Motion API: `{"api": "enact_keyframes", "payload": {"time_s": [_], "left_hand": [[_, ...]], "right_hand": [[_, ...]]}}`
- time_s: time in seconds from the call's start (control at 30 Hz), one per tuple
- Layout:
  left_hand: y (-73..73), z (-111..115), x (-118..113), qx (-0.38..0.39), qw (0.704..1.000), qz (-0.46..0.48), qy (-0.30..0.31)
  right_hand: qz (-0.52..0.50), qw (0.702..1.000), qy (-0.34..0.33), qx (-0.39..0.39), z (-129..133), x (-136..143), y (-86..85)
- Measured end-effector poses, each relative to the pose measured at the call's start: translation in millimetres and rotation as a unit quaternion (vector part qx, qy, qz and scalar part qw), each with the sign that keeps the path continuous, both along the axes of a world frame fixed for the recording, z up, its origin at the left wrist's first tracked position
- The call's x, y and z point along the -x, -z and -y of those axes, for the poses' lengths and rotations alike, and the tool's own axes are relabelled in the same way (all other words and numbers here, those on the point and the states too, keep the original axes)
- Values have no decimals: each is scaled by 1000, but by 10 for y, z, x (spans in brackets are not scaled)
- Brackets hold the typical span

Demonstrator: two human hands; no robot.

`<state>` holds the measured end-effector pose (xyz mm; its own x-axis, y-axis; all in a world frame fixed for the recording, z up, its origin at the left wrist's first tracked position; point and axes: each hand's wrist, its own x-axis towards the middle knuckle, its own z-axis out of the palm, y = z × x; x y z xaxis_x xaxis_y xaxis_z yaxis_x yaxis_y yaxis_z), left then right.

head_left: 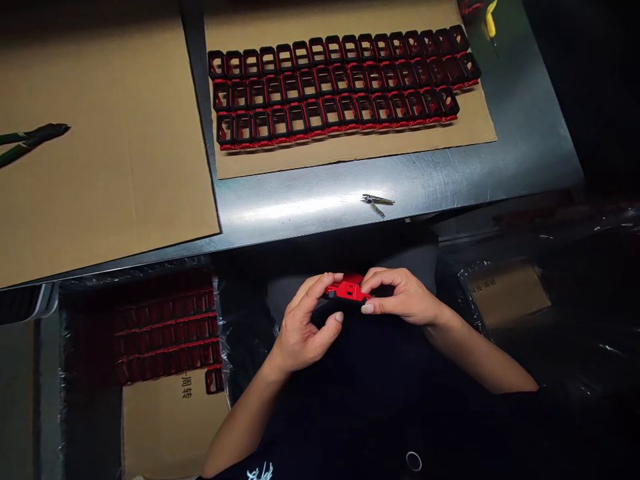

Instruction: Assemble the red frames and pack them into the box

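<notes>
In front of my body I hold a red and black plastic housing (349, 290) between both hands, below the table's front edge. My left hand (306, 327) has its fingers round the housing's left end, and its thumb sits lower, a little apart from the red face. My right hand (400, 297) pinches the right end between thumb and forefinger. A small rectangular opening shows in the red side facing me. The far side of the piece is hidden. On the metal table (295, 207) beyond lies a small pair of nippers (377, 201), its handles spread.
Rows of similar red and black housings (315, 113) stand on cardboard (350, 150). Green-handled pliers (37, 140) lie on the left cardboard sheet (110, 193). A yellow-handled tool (491, 20) is at back right. More housings (170, 333) fill part of a lined box lower left; another cardboard piece (510, 297) lies right.
</notes>
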<state>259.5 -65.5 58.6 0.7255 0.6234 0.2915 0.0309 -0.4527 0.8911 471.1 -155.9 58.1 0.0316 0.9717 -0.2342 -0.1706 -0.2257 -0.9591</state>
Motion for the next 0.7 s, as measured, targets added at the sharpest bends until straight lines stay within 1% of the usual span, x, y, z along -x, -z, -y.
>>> {"api": "enact_keyframes", "payload": {"time_s": [0.17, 0.27, 0.33, 0.5, 0.7], "left_hand": [[-43, 4, 36, -41, 999, -23, -15], [-78, 18, 33, -48, 998, -27, -4], [-102, 21, 17, -43, 999, -20, 6], [-118, 14, -22, -22, 1000, -18, 7], [-19, 37, 2, 18, 999, -25, -14]], "right_hand": [[-131, 989, 37, 61, -16, 12, 147], [-202, 974, 42, 98, -13, 49, 216], [-242, 964, 36, 108, -7, 77, 252], [-290, 949, 15, 123, 0, 133, 311], [-319, 933, 14, 164, 13, 166, 336]]}}
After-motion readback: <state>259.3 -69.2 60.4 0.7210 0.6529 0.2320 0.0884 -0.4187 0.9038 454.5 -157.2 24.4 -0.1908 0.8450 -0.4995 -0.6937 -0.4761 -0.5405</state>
